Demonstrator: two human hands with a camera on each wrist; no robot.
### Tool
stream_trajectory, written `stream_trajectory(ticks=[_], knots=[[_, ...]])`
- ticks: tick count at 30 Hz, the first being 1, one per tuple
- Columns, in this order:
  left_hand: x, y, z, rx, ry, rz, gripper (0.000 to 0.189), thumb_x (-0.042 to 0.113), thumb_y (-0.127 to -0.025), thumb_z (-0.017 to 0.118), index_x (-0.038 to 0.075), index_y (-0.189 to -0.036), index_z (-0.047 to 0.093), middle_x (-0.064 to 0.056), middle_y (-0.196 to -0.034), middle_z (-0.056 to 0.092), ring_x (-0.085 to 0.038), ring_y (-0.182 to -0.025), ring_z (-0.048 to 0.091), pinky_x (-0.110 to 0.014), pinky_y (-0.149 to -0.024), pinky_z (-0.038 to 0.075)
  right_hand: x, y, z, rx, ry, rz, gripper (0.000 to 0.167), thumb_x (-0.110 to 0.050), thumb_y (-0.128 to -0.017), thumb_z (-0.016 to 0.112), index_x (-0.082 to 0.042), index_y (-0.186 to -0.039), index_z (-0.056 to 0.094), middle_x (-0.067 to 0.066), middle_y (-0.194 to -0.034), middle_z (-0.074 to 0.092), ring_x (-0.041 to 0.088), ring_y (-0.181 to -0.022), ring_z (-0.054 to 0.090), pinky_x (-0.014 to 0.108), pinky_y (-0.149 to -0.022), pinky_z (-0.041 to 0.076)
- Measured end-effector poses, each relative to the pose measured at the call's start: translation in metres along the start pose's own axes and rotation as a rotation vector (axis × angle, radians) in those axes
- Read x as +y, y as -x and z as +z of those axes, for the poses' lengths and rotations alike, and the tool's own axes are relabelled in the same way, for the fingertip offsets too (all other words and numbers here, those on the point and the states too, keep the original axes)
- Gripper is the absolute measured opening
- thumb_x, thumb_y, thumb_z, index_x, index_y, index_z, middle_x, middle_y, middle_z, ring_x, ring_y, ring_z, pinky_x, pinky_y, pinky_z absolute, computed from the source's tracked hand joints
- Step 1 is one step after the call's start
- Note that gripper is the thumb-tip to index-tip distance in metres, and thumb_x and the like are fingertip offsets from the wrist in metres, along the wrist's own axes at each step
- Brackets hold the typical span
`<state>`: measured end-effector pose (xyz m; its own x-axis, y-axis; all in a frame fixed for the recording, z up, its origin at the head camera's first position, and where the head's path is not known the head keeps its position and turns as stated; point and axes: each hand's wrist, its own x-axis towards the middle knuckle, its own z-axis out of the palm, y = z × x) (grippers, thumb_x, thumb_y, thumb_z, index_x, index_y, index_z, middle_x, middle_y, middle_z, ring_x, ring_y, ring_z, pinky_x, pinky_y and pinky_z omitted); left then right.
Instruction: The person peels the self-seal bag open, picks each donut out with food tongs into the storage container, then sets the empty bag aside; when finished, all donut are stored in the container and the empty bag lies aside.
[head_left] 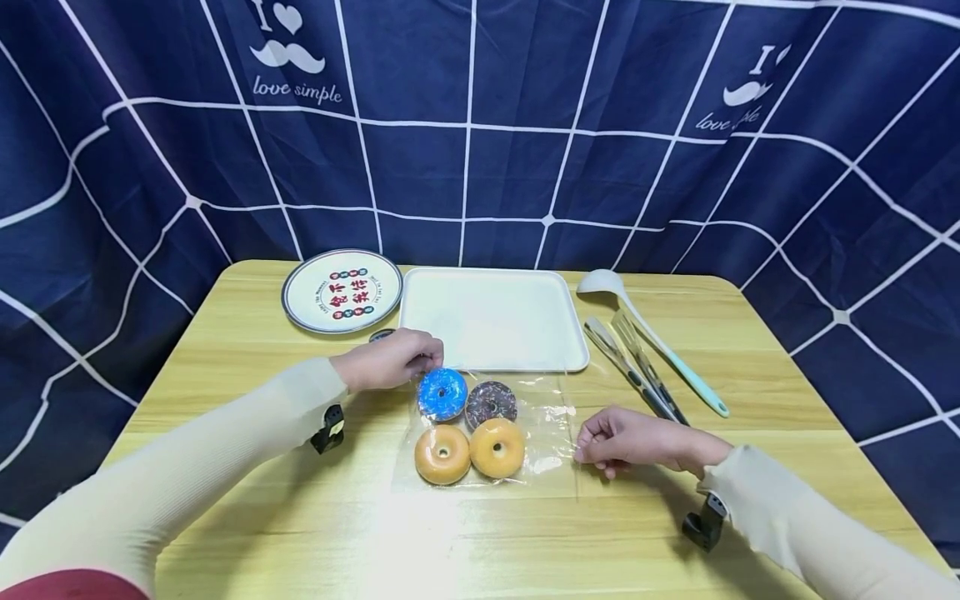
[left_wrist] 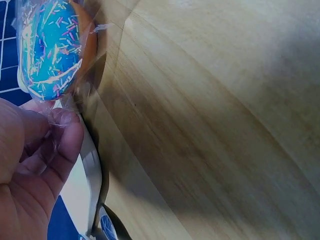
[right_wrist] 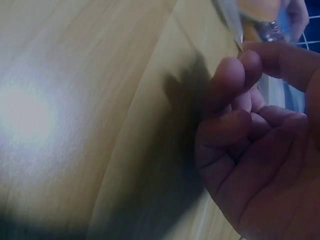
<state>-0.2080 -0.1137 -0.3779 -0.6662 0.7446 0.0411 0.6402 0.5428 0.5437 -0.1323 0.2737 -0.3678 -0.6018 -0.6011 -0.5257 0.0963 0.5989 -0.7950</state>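
Observation:
A clear plastic bag holding several doughnuts is near the middle of the table. Inside are a blue doughnut with sprinkles, a dark brown doughnut and two plain golden ones, a left doughnut and a right doughnut. My left hand pinches the bag's upper left corner, right beside the blue doughnut. In the left wrist view, clear film is gathered between the thumb and fingers. On the other side, my right hand pinches the bag's right edge between thumb and index finger.
Behind the bag lies a white rectangular tray. A round plate with printed lettering stands at the back left, a small dark round object near it. To the right are a ladle and black-handled metal tongs. A dark blue curtain surrounds the table.

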Motion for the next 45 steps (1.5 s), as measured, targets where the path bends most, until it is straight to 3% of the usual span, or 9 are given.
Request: stream_trajectory(ticks=[9, 14, 19, 24, 30, 36, 45], knots=[[-0.001, 0.003, 0.001, 0.019, -0.007, 0.008, 0.025, -0.01, -0.098, 0.055, 0.011, -0.087, 0.065, 0.0, -0.083, 0.063, -0.009, -0.079, 0.056, -0.026, -0.075, 0.052, 0.004, 0.001, -0.011, 0.02, 0.017, 0.003, 0.025, -0.017, -0.102, 0.064, 0.008, -0.104, 0.065, 0.0, -0.08, 0.064, 0.005, -0.067, 0.061, 0.016, -0.058, 0.045], [-0.002, 0.003, 0.002, 0.023, 0.02, -0.006, 0.022, -0.007, -0.1, 0.055, 0.01, -0.091, 0.067, -0.001, -0.085, 0.066, -0.01, -0.08, 0.057, -0.026, -0.075, 0.053, 0.001, 0.0, -0.022, 0.162, 0.008, -0.004, 0.034, -0.024, -0.108, 0.057, 0.009, -0.105, 0.065, 0.001, -0.079, 0.066, 0.008, -0.068, 0.062, 0.021, -0.061, 0.049], [-0.005, 0.005, 0.002, 0.03, 0.033, -0.014, 0.017, -0.001, -0.101, 0.056, 0.009, -0.107, 0.07, -0.004, -0.098, 0.072, -0.01, -0.083, 0.06, -0.026, -0.078, 0.055, -0.008, -0.014, -0.025, 0.268, -0.108, -0.017, 0.045, -0.033, -0.111, 0.051, 0.009, -0.112, 0.065, 0.001, -0.087, 0.072, 0.007, -0.073, 0.065, 0.023, -0.065, 0.055], [-0.008, 0.007, 0.0, 0.023, 0.066, 0.009, 0.019, 0.0, -0.1, 0.057, 0.01, -0.11, 0.071, -0.005, -0.101, 0.074, -0.01, -0.083, 0.062, -0.025, -0.079, 0.056, -0.015, -0.031, -0.02, 0.252, -0.189, -0.013, 0.049, -0.034, -0.111, 0.051, 0.011, -0.119, 0.065, 0.001, -0.093, 0.075, 0.007, -0.075, 0.067, 0.023, -0.066, 0.058], [-0.007, 0.011, -0.004, -0.009, 0.149, -0.01, 0.021, -0.003, -0.096, 0.06, 0.008, -0.109, 0.072, -0.003, -0.095, 0.074, -0.01, -0.085, 0.066, -0.024, -0.08, 0.058, -0.023, -0.046, -0.011, 0.272, -0.232, -0.004, 0.034, -0.024, -0.109, 0.055, 0.007, -0.114, 0.066, -0.003, -0.088, 0.073, 0.005, -0.072, 0.065, 0.02, -0.063, 0.055], [-0.009, 0.012, -0.005, -0.028, 0.225, -0.062, 0.023, -0.007, -0.097, 0.06, 0.007, -0.111, 0.071, -0.005, -0.092, 0.072, -0.01, -0.081, 0.062, -0.022, -0.072, 0.056, -0.028, -0.048, -0.01, 0.296, -0.302, -0.045, 0.02, -0.018, -0.108, 0.055, 0.0, -0.105, 0.063, -0.003, -0.086, 0.069, 0.004, -0.072, 0.063, 0.019, -0.063, 0.051], [-0.011, 0.016, -0.003, 0.008, 0.34, -0.077, 0.02, -0.011, -0.098, 0.055, 0.002, -0.108, 0.067, -0.014, -0.092, 0.07, -0.014, -0.08, 0.064, -0.028, -0.074, 0.062, -0.024, -0.049, -0.012, 0.262, -0.373, -0.084, 0.022, -0.022, -0.11, 0.052, -0.01, -0.095, 0.063, -0.007, -0.079, 0.066, 0.004, -0.069, 0.06, 0.019, -0.063, 0.05]])
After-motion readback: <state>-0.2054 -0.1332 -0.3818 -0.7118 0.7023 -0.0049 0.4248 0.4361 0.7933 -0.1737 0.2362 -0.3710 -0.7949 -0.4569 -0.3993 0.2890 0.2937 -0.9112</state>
